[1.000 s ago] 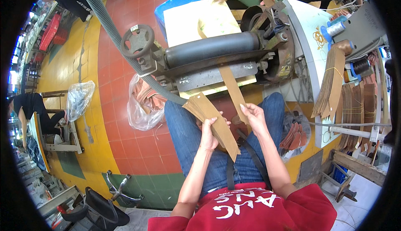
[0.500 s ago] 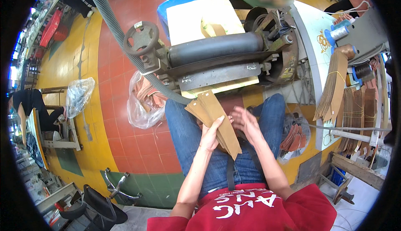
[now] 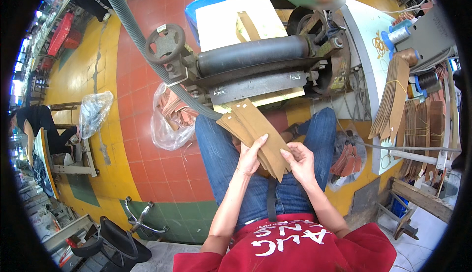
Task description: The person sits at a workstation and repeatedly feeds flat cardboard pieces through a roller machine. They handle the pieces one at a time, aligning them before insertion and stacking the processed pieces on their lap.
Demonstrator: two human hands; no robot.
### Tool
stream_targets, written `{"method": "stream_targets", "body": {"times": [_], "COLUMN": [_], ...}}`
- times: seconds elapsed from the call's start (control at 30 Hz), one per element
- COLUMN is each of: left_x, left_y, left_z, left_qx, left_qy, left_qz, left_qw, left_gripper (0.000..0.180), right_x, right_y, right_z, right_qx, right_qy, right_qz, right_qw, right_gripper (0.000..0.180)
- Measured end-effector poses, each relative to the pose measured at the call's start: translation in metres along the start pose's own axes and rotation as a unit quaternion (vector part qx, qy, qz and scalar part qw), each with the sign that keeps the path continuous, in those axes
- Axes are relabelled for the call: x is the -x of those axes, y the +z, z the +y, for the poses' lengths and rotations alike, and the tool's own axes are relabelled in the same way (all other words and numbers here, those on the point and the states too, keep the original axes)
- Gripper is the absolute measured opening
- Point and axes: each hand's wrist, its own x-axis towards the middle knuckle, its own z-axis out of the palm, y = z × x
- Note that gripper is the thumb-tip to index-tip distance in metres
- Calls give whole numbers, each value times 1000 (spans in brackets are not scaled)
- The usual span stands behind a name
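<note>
Both hands, left [image 3: 250, 156] and right [image 3: 298, 160], clamp the strips [image 3: 255, 132] at the roller [image 3: 251, 54]; none fed yet.

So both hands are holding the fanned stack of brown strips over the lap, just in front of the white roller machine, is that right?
Not quite: the roller on the machine is black, not white, as the head view shows. The left hand and right hand do hold the fanned brown strips over the lap.

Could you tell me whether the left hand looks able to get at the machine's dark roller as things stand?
Probably yes: the left hand holds the brown strips, whose far ends lie just under the roller, with nothing in between.
</note>
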Motion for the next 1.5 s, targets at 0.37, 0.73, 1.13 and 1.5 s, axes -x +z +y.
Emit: {"method": "stream_targets", "body": {"times": [0.37, 0.73, 1.13, 1.5], "left_x": [10, 12, -3, -10], "left_y": [-5, -4, -1, 0], "left_z": [7, 2, 0, 11], "left_qx": [-18, 13, -14, -6], "left_qy": [-23, -41, 8, 16], "left_qz": [-24, -52, 19, -9], "left_qw": [999, 998, 1000, 1000], "left_gripper": [53, 50, 38, 36], "right_x": [-101, -79, -11, -38], "right_y": [4, 15, -5, 2], "right_z": [19, 32, -7, 5], "right_qx": [-173, -363, 86, -8], "right_qy": [131, 281, 41, 26], "right_qz": [44, 17, -92, -2], "right_qw": [975, 888, 991, 1000], "right_gripper": [29, 82, 22, 13]}}
